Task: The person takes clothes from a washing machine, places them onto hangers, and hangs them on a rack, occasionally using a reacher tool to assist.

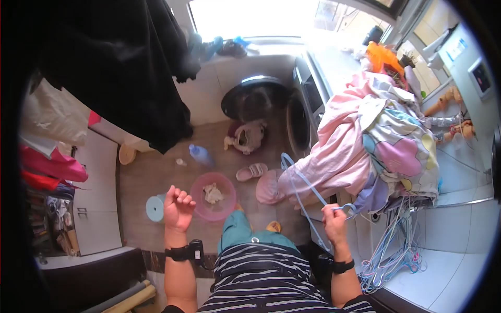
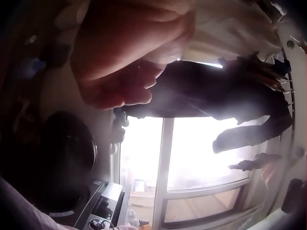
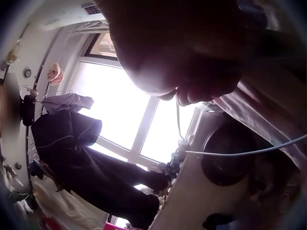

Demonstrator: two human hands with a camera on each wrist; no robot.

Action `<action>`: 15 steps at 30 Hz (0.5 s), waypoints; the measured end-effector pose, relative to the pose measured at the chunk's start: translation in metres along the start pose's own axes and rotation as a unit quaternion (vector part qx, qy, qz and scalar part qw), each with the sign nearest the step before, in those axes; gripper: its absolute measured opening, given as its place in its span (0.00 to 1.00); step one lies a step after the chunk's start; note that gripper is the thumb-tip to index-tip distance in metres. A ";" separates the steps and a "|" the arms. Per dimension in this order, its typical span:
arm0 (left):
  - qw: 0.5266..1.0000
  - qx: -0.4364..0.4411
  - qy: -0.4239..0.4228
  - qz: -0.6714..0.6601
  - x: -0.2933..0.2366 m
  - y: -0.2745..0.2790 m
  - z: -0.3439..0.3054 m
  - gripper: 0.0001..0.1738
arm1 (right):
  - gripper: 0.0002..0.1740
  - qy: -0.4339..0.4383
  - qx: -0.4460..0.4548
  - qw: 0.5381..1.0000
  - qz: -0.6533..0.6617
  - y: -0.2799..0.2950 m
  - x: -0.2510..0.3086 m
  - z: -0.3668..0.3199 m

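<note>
In the head view my right hand grips a light blue clothes hanger near its hook end. The hanger's long loop points forward and left, overlapping the hem of a pale pink garment. In the right wrist view the backlit hand is dark, and the hanger's thin bar runs out beside it. My left hand is raised with fingers loosely curled and holds nothing. It shows large and empty in the left wrist view too. Below it stands a pink basin with a whitish cloth inside.
Patterned clothes are heaped at right, above a bunch of hangers. Dark clothing hangs at upper left. A round black door stands open ahead. On the floor are a bottle, a shoe and a blue stool.
</note>
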State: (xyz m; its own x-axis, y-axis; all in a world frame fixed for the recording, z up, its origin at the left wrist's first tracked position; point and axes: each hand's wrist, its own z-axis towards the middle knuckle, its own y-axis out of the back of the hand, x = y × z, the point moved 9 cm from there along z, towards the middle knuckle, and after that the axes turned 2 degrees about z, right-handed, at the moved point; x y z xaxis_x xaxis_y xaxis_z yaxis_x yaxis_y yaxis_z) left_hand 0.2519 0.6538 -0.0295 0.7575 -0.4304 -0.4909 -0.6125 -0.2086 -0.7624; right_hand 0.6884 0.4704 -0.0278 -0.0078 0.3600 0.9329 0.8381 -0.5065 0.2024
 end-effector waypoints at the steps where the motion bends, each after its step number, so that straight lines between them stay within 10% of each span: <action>1: 1.000 0.014 0.013 -0.008 0.006 0.000 0.006 0.17 | 0.10 0.002 0.009 1.000 0.013 -0.004 0.004 0.004; 15: 0.971 -0.103 0.199 0.082 0.102 0.038 0.262 0.08 | 0.17 0.113 -0.176 0.978 0.003 -0.001 0.160 0.221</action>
State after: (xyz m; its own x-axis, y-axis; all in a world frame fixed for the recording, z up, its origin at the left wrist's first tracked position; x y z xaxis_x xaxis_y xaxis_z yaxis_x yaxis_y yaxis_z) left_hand 0.3650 0.8319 -0.2189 0.5237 -0.7692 -0.3662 -0.7811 -0.2620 -0.5668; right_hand 0.8070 0.7015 0.0554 -0.1582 0.1939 0.9682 0.5987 -0.7609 0.2502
